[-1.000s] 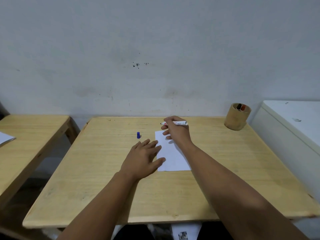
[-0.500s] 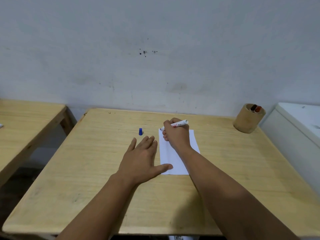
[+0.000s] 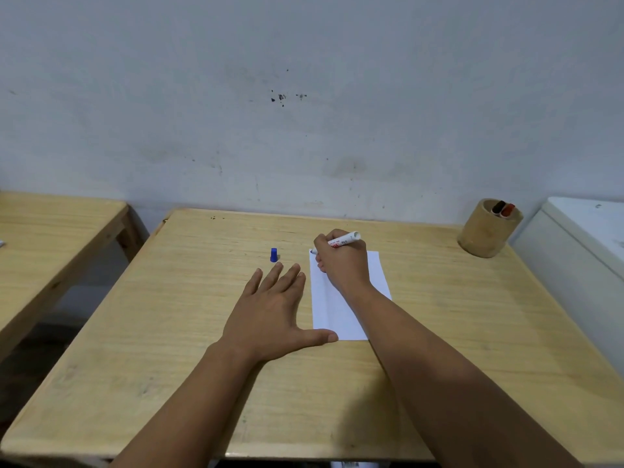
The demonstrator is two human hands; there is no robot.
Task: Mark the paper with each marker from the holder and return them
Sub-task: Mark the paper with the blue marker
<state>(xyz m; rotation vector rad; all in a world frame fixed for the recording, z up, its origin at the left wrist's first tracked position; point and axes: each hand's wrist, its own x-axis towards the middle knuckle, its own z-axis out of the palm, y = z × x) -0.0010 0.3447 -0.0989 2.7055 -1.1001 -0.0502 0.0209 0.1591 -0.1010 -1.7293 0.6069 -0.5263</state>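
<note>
Right hand (image 3: 341,261) grips a white marker (image 3: 344,240), tip at the paper's (image 3: 332,312) far left corner, while the left hand (image 3: 270,312) lies flat, thumb on the paper's near edge, blue cap (image 3: 274,255) just beyond.

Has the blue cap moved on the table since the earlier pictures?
No. The blue cap stands at the same spot on the table, just left of the paper's far corner; only the camera shifted.

Two hands were out, the left hand (image 3: 270,312) and the right hand (image 3: 342,265); one sheet of paper (image 3: 332,315); three markers, one uncapped marker (image 3: 342,240) and two in the one holder (image 3: 486,233); one blue cap (image 3: 274,255); two worktops showed.
</note>
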